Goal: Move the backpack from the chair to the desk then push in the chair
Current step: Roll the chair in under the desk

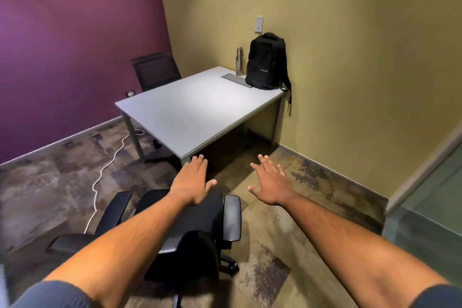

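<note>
Chair (195,227) is nearest, well short of the desk (200,107), seat empty. Castors suggest it will roll easily and may swivel if pushed off-centre; best taken at the backrest top or both armrests. Left hand (192,180) is held flat and spread over the seat, nothing gripped. Right hand (271,182) is also spread wide and empty, beside the right armrest. Backpack (266,62) is seen upright on the desk's far corner against the wall, just beside a bottle (239,61). Soft body, likely moderate weight.
</note>
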